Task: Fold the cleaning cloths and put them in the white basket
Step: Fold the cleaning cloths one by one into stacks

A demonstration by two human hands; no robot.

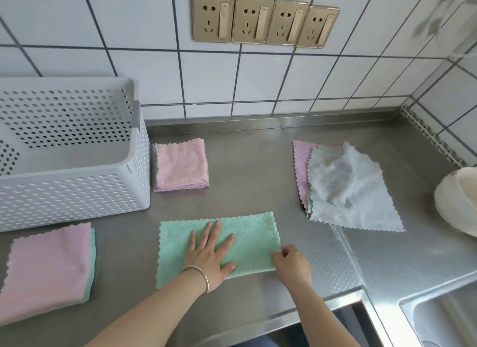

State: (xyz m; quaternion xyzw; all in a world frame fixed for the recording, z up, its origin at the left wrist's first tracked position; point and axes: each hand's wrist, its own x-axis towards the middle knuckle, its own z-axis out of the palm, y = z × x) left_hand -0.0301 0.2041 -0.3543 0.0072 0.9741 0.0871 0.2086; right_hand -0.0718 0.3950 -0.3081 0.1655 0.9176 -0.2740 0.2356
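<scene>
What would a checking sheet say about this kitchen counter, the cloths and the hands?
Surface: steel counter, dry-looking.
Job's things: green cloth folded in half; white basket looks empty; folded pink cloth beside it; folded pink-and-green stack in front; unfolded pile at right.
Clutter: white bowl at right edge.
Grippers: left hand presses flat on green cloth; right hand pinches its right edge.
Cables: nothing seen.
Surroundings: tiled wall, four sockets, sink.
</scene>
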